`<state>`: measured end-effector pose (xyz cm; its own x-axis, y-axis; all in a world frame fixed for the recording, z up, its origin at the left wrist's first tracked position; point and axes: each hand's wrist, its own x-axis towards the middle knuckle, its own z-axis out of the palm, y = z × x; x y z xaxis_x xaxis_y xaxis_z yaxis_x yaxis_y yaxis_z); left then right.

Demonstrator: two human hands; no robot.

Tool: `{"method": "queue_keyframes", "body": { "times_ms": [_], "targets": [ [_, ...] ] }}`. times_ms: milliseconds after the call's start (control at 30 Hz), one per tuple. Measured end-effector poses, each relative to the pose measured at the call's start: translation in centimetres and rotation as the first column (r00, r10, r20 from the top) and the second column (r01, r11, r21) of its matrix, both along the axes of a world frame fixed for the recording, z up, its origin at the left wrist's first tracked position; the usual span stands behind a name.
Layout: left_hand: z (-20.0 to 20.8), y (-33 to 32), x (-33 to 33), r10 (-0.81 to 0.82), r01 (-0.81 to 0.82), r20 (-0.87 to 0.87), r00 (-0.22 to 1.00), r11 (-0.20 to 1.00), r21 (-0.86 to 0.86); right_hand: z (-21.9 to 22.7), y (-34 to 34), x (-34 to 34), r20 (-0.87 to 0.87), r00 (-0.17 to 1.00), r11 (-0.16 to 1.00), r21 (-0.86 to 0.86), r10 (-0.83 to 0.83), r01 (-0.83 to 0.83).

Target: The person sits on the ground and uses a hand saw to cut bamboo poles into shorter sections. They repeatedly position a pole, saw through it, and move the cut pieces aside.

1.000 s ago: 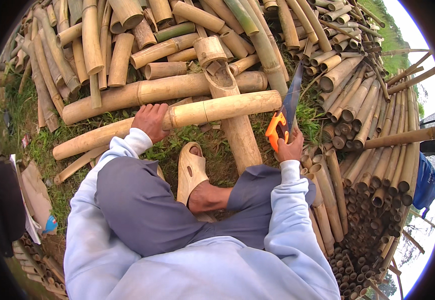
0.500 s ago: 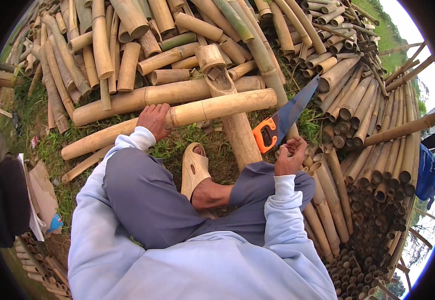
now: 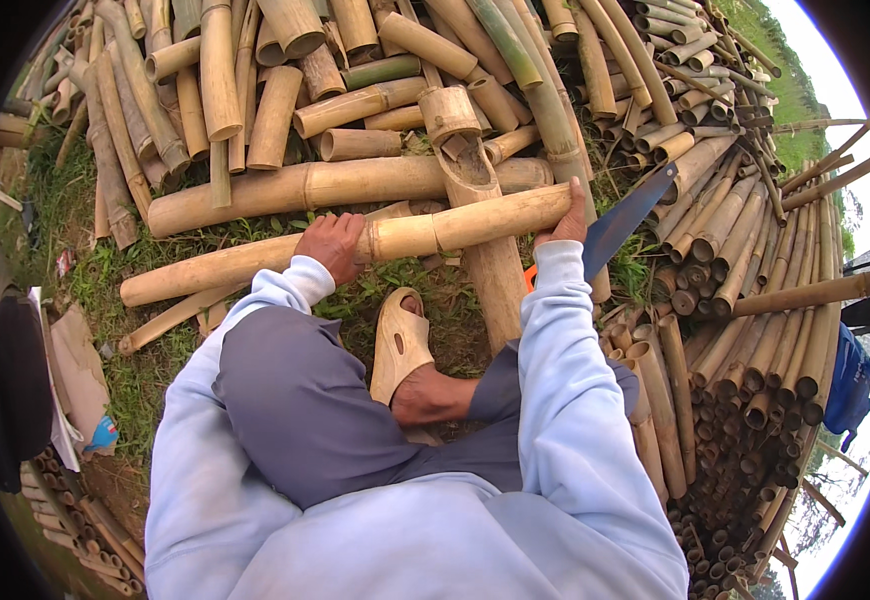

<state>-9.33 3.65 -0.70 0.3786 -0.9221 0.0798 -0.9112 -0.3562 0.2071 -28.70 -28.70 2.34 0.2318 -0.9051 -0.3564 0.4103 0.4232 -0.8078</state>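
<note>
A thick, pale bamboo pole (image 3: 500, 220) lies crosswise in front of my knees, resting across a notched bamboo post (image 3: 496, 290). My left hand (image 3: 331, 248) is closed over the pole near its middle. At the pole's right end, my right hand (image 3: 567, 218) grips the cut end, its thumb up along the end and its other fingers mostly hidden. A hand saw (image 3: 627, 222) leans just beyond my right wrist, blade pointing up and right. My right sleeve covers most of its orange handle (image 3: 530, 277).
Behind the pole lies another thick bamboo length (image 3: 355, 184), backed by a heap of cut bamboo pieces (image 3: 275, 115). Stacked bamboo (image 3: 755, 330) fills the right side. My sandalled foot (image 3: 400, 345) is on the grass below the pole. Torn cardboard (image 3: 80, 370) lies at left.
My right hand has moved from beside the saw handle up to the pole's right end and taken hold of it. The left hand stays on the pole. The view has shifted slightly.
</note>
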Motion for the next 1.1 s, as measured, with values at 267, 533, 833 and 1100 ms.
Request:
{"method": "queue_keyframes", "body": {
  "times_ms": [267,533,833,1100],
  "targets": [
    [0.4,0.4,-0.4,-0.016,0.016,0.022,1.000,1.000,0.000,5.6,2.4,2.1,0.011,1.000,0.959,-0.282,-0.020,0.023],
    [-0.1,-0.2,-1.0,-0.033,0.033,-0.010,0.999,0.999,-0.015,16.6,10.0,7.3,-0.251,0.967,0.640,-0.738,0.036,-0.216],
    [-1.9,0.9,-1.4,-0.099,0.120,-0.112,0.989,0.973,0.195,13.4,5.8,-0.5,-0.331,0.924,0.655,-0.744,-0.194,-0.130],
    [2.9,-0.5,-0.7,-0.101,0.118,-0.134,0.986,0.985,0.127,29.1,1.3,17.0,-0.449,0.845,0.074,-0.891,-0.291,-0.448]
  ]
}}
